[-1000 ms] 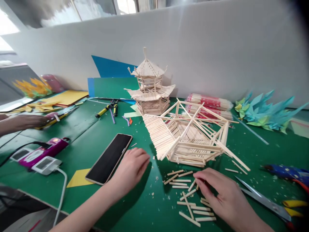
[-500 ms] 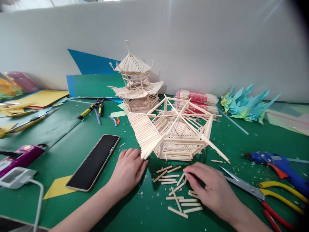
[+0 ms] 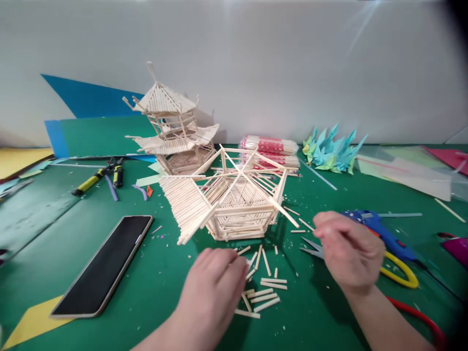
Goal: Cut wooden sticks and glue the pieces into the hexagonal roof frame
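Observation:
My left hand lies palm down on the green mat, its loosely bent fingers resting on a scatter of short cut wooden sticks. My right hand is lifted above the mat to the right of the sticks. Its fingers are curled and pinched together, and what they hold is too small to make out. It hovers over the scissors, close to the blue glue gun. Just beyond both hands stands a half-built hexagonal stick frame. A finished stick pagoda stands behind it.
A black phone lies on the mat at left. Yellow-handled cutters are at back left. Packs of chopsticks, teal paper shapes and coloured paper sheets line the white wall. A clear plastic sheet lies at right.
The view has swung to the right. My left hand slid right onto the cut sticks. My right hand rose off the sticks and moved right, over the scissors.

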Demonstrator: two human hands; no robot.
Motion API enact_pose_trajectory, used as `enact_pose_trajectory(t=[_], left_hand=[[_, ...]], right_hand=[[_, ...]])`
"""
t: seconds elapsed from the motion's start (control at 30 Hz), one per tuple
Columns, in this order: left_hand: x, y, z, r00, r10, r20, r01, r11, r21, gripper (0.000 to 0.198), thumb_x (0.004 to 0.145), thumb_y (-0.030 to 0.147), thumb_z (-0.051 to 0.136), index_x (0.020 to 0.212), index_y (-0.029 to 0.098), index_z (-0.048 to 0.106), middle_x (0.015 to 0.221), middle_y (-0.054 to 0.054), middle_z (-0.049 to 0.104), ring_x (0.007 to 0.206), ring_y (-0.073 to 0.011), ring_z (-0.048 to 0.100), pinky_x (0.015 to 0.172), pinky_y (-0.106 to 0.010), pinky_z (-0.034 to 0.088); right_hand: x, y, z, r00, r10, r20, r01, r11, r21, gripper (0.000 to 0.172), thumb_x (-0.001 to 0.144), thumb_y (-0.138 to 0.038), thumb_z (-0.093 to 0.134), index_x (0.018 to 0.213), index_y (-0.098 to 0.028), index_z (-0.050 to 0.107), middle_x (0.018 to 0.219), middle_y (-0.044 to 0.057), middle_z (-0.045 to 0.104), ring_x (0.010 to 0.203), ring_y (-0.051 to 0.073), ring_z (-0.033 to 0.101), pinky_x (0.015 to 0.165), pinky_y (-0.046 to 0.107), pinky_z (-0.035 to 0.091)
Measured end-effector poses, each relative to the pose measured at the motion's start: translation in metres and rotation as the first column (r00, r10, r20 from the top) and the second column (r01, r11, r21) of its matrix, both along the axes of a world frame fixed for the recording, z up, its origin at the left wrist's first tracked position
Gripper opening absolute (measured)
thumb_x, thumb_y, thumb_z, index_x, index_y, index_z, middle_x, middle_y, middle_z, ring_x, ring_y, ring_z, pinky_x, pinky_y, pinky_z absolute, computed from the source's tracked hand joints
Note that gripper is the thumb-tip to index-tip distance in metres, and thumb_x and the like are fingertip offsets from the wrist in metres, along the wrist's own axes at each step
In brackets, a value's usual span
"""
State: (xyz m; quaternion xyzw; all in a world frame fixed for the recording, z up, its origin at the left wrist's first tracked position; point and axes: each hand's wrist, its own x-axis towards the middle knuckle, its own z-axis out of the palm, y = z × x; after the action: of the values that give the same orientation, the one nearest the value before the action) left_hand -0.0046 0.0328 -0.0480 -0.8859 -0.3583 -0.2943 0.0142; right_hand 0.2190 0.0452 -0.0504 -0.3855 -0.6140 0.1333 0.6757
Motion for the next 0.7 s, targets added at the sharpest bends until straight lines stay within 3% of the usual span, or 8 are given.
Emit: enact_pose_trajectory(t=[0.1,0.17,0.3,0.47,0.57,0.63,0.7], left_hand=[[0.044,0.004,0.001,0.992,-0.096,-0.076,0.09,0.993,-0.078,0.018,0.086,0.014,0.041,0.078,0.016,0.057,0.069,-0.004,0.057,0.058,-0.0166,0.051,0.054,-0.03,0.042],[0.068,0.012,-0.006,0.966,-0.106,-0.237,0.094,0.994,-0.061,0.019,0.084,0.011,0.042,0.071,0.016,0.055,0.068,-0.004,0.056,0.057,-0.018,0.05,0.052,-0.031,0.042],[0.092,0.025,-0.019,0.948,-0.099,-0.304,0.097,0.995,-0.022,0.021,0.083,0.009,0.042,0.068,0.014,0.056,0.065,-0.006,0.055,0.056,-0.0198,0.051,0.048,-0.032,0.041],[0.082,0.019,-0.018,0.959,-0.096,-0.267,0.096,0.995,-0.014,0.017,0.087,0.017,0.04,0.079,0.015,0.055,0.07,-0.004,0.055,0.061,-0.019,0.05,0.054,-0.033,0.043],[0.068,0.015,-0.016,0.973,-0.138,-0.183,0.133,0.99,-0.039,0.017,0.086,0.014,0.038,0.082,0.015,0.055,0.073,-0.005,0.056,0.064,-0.0192,0.049,0.057,-0.033,0.042],[0.061,0.015,-0.019,0.979,-0.183,-0.089,0.18,0.983,-0.039,0.016,0.085,0.012,0.039,0.086,0.015,0.055,0.073,-0.006,0.056,0.065,-0.0192,0.048,0.059,-0.034,0.041],[0.056,0.017,-0.023,0.974,-0.225,-0.008,0.225,0.974,-0.02,0.016,0.084,0.01,0.04,0.089,0.014,0.055,0.073,-0.006,0.057,0.066,-0.0194,0.049,0.059,-0.034,0.04]], right_hand=[[0.008,0.007,-0.001,0.965,-0.203,-0.165,0.22,0.971,0.091,0.018,0.076,-0.014,0.051,0.06,-0.019,0.058,0.051,-0.004,0.048,0.05,0.012,0.045,0.048,0.026,0.034],[0.009,0.01,-0.002,0.965,-0.229,-0.129,0.239,0.968,0.07,0.018,0.076,-0.012,0.052,0.06,-0.019,0.057,0.05,-0.005,0.048,0.047,0.011,0.044,0.047,0.025,0.034],[0.008,0.009,-0.002,0.973,-0.225,-0.05,0.226,0.974,0.016,0.018,0.077,-0.012,0.052,0.061,-0.019,0.056,0.052,-0.005,0.051,0.047,0.01,0.044,0.046,0.023,0.035],[0.009,0.006,0.005,0.966,-0.257,0.032,0.259,0.964,-0.059,0.019,0.081,-0.016,0.05,0.064,-0.02,0.056,0.056,-0.004,0.051,0.05,0.01,0.045,0.049,0.023,0.037],[0.024,-0.004,0.015,0.944,-0.295,0.148,0.318,0.934,-0.164,0.011,0.081,-0.021,0.053,0.072,-0.02,0.06,0.062,-0.001,0.057,0.056,0.013,0.051,0.053,0.023,0.042],[0.044,-0.02,0.015,0.892,-0.321,0.318,0.408,0.875,-0.261,0.009,0.079,-0.027,0.055,0.08,-0.021,0.062,0.07,0.001,0.062,0.06,0.015,0.055,0.053,0.022,0.044],[0.069,-0.045,0.004,0.784,-0.329,0.527,0.54,0.781,-0.316,0.014,0.079,-0.031,0.052,0.085,-0.023,0.061,0.077,0.003,0.064,0.062,0.016,0.058,0.053,0.023,0.048]])
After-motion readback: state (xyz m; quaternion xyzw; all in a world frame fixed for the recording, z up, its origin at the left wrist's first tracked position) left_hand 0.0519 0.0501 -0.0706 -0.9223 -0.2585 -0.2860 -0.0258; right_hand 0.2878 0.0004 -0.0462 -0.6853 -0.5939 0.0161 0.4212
